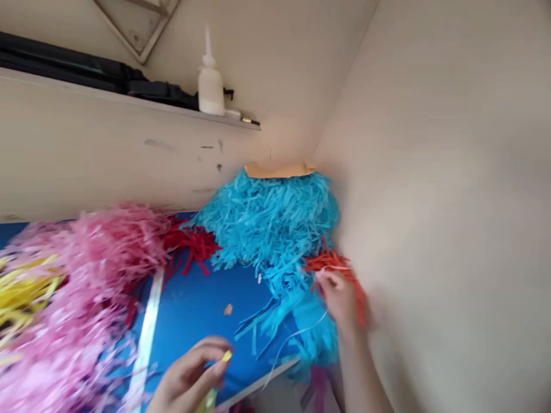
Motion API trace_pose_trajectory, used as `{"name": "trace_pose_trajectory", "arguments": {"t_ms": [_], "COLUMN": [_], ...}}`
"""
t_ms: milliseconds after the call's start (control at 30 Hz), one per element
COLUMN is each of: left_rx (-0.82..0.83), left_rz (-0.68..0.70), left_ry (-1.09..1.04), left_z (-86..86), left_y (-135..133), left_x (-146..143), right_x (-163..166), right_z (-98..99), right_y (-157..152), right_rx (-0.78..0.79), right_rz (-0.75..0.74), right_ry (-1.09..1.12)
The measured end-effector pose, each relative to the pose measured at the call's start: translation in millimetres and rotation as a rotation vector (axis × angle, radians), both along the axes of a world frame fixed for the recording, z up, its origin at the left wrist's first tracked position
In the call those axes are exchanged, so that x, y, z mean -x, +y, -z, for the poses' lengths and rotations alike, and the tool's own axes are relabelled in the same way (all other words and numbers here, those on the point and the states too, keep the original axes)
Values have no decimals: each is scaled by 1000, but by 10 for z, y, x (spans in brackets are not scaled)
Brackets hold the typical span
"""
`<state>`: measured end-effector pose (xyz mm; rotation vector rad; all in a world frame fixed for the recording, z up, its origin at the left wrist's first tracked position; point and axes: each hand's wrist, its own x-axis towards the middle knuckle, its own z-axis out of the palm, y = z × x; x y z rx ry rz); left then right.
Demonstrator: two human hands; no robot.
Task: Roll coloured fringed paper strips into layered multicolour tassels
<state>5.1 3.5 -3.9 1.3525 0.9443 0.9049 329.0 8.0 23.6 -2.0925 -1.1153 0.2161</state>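
Observation:
At the lower middle, my left hand pinches a small yellow strip between thumb and fingertips; more yellow shows below the palm, partly cut off. My right hand is over the right side of the table, its fingers closed on a thin white string. That string loops down from the hand toward the table's front edge. Orange paper fringe lies just behind and beside the right hand. Left of that hand is loose light-blue fringe, spilling from a large light-blue heap.
Pink fringe covers the left, with yellow fringe and red fringe around it. The blue tabletop meets walls behind and right. A shelf above carries a white nozzle bottle. Tan paper tops the light-blue heap.

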Motion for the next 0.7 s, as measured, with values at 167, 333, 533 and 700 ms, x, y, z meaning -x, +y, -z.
{"name": "trace_pose_trajectory", "arguments": {"t_ms": [167,333,533,700], "left_rx": [275,366,376,477], "left_rz": [107,85,58,-338], "left_ry": [-314,-150,-91,-316], "left_z": [-135,12,163,141], "left_y": [-89,-188,-279,-196], "left_x": [-288,-50,303,511], "right_x": [1364,1670,1701,1953], "right_z": [136,203,163,215], "right_y": [-241,38,233,-137], "right_rx": [-143,-90,-113,54], "right_rz": [-666,-615,-557,-838], "right_ry": [378,1154,1284,632]}}
